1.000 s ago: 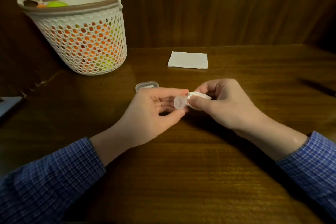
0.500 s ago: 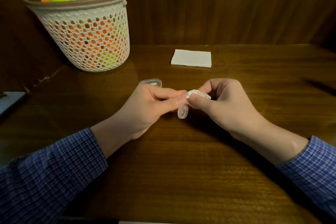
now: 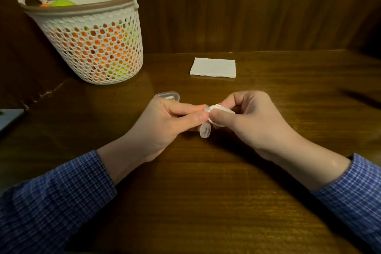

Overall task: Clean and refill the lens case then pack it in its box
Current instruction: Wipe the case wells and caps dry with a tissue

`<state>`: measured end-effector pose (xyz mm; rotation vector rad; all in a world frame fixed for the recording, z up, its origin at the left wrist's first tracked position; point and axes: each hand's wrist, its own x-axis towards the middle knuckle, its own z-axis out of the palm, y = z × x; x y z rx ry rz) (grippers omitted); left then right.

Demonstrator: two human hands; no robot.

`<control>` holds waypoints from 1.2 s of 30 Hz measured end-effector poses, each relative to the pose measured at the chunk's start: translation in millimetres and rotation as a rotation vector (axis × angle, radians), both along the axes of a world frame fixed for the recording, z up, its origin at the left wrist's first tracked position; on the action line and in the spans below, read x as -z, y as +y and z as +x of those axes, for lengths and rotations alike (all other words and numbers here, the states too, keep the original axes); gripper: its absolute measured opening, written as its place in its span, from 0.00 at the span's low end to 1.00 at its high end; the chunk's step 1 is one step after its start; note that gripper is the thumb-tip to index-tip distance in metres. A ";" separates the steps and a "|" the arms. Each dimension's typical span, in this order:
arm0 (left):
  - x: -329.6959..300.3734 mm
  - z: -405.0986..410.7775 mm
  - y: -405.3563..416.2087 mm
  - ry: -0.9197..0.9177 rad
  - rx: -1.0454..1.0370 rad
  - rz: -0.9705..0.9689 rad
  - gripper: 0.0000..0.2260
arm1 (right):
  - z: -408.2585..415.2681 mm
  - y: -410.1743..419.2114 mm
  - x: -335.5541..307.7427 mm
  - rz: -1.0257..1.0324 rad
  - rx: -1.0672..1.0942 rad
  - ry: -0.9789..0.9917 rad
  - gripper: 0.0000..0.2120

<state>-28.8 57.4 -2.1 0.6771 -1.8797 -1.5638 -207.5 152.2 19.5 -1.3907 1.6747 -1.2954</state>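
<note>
My left hand (image 3: 165, 123) pinches a small clear plastic lens case (image 3: 205, 131) between thumb and fingers, its round end hanging down below my fingertips. My right hand (image 3: 247, 117) pinches a wad of white tissue (image 3: 216, 108) and presses it against the upper part of the case. Both hands meet above the middle of the wooden table (image 3: 206, 192). A clear plastic box (image 3: 167, 95) lies on the table just behind my left hand, partly hidden by it.
A folded white tissue (image 3: 213, 67) lies further back on the table. A white mesh basket (image 3: 90, 37) holding orange and green things stands at the back left. A grey flat object (image 3: 9, 118) shows at the left edge. A dark wooden wall rises behind.
The lens case has turned in my left hand so that its round end now points down. My right hand keeps the tissue against it. The view has shifted slightly.
</note>
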 end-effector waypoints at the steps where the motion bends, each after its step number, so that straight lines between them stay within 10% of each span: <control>1: -0.7 -0.2 -0.6 0.004 0.020 0.089 0.13 | -1.3 0.0 1.0 -0.056 0.018 0.154 0.07; 6: -1.7 0.2 -1.4 0.022 0.098 0.171 0.12 | -3.6 0.1 0.0 -0.159 -0.002 0.388 0.07; 14: 3.5 1.9 2.9 0.008 -0.083 -0.447 0.11 | 8.6 -3.8 -6.3 0.304 -0.025 -0.621 0.03; 22: -3.6 -3.8 -7.8 0.129 0.050 0.386 0.17 | -9.9 -3.1 -7.3 0.072 -0.104 -0.358 0.09; 36: -3.2 0.0 -7.9 0.173 0.128 0.470 0.15 | -14.4 0.3 -0.3 0.031 -0.249 -0.161 0.16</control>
